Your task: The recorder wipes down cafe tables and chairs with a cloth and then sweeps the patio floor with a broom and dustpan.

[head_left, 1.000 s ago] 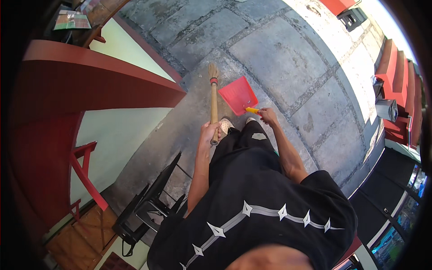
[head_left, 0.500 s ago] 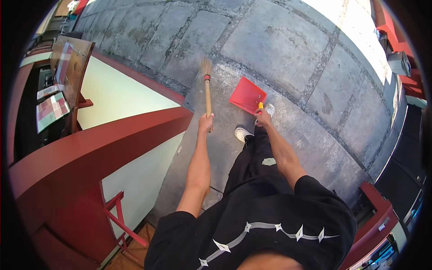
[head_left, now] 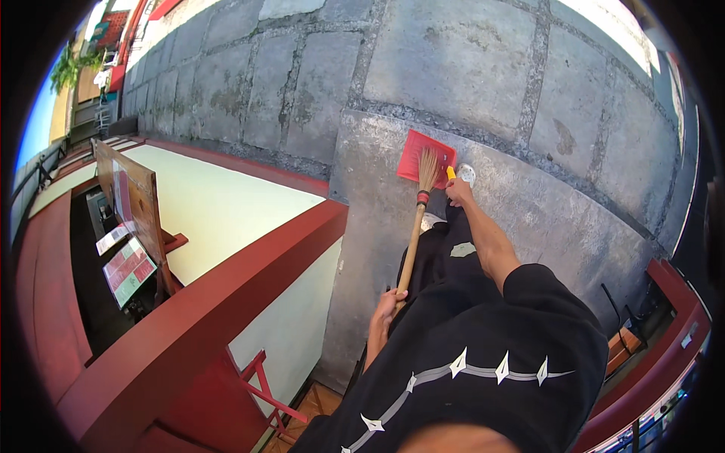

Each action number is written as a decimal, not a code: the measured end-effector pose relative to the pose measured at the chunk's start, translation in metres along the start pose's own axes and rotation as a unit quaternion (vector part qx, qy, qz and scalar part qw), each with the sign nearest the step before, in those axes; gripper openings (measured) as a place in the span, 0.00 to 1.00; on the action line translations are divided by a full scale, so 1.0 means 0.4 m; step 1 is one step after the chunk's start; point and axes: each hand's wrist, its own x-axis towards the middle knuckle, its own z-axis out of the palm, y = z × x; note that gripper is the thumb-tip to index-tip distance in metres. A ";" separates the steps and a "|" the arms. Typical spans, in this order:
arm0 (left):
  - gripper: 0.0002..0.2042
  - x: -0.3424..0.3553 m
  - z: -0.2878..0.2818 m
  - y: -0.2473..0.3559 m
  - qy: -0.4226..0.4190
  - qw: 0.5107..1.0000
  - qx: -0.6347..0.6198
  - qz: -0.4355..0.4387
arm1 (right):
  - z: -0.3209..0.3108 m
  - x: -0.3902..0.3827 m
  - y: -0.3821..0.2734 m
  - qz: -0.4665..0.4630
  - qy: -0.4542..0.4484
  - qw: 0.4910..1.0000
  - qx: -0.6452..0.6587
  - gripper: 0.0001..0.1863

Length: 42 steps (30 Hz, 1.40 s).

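My left hand (head_left: 390,303), low and close to my body, is closed round the wooden handle of a straw broom (head_left: 413,241). The handle slants up and away, and the straw bristles lie over a red dustpan (head_left: 414,155). My right hand (head_left: 458,192) is closed on the dustpan's yellow handle, beside my right shoe. Whether the bristles touch the pan I cannot tell. Part of the pan is hidden behind the bristles.
I stand on a concrete step (head_left: 362,189) whose edge borders grey paving slabs (head_left: 453,68). Along my left runs a low wall with a dark red ledge (head_left: 226,287). Beyond it stands a wooden board (head_left: 140,200) with printed sheets.
My left hand has drawn back toward my body. The broom's bristles have moved right, from the bare step to over the dustpan. My right hand keeps its hold on the dustpan.
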 end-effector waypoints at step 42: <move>0.13 0.098 -0.438 0.354 0.053 0.963 0.186 0.189 | 0.262 -0.181 -0.005 -0.043 0.172 0.976 -0.123 0.14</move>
